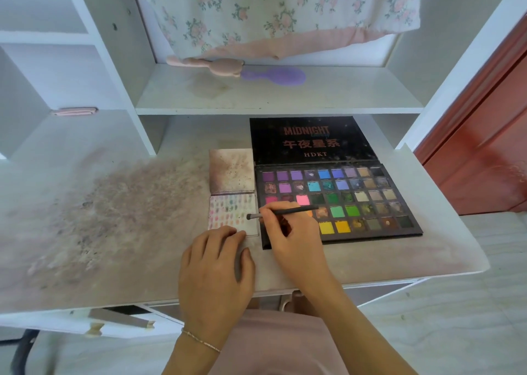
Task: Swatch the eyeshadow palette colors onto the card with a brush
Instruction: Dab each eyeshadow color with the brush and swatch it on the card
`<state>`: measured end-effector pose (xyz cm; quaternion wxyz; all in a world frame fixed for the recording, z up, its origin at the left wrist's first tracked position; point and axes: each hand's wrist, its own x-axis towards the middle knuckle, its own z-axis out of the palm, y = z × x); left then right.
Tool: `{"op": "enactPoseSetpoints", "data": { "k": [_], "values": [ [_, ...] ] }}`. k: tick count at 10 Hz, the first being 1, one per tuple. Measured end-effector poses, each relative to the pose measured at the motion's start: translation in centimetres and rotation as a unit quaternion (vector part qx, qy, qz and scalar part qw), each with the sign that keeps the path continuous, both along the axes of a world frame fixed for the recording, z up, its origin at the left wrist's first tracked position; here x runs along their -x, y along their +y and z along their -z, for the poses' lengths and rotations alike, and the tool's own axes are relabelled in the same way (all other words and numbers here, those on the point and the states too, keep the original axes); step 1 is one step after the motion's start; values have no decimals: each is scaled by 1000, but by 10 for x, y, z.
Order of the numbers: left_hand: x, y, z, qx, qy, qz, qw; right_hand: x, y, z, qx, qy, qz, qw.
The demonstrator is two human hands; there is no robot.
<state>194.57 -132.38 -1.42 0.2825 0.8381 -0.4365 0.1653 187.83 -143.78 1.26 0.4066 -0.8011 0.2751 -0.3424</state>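
palette (336,200) blocks right, stained desk (99,232) open left

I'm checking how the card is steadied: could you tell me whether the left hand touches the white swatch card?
Touching: the head view shows the left hand's fingertips resting on the white swatch card's near edge.

There was only the one view, from the wide-angle camera on my head. It looked forward and steeply down, close over the desk (128,260), which filled the middle of the frame. My left hand (216,272) and right hand (288,232) came up from the bottom edge, just below centre, with the eyeshadow palette (336,200) right of centre. The shelf (279,95) and floral cloth (273,9) sat across the top. Straight edges bowed toward the corners, and the floor (456,317) showed at lower right.
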Motion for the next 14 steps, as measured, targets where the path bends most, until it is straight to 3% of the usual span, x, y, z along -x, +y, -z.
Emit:
{"op": "enactPoseSetpoints", "data": {
  "k": [5, 14],
  "values": [
    [1, 0, -2, -4, 11, -1, 1000, -1, 1, -2, 18, 63, -12, 998],
    [1, 1, -1, -7, 13, 0, 1000, 0, 0, 2, 17, 80, -21, 996]
  ]
}}
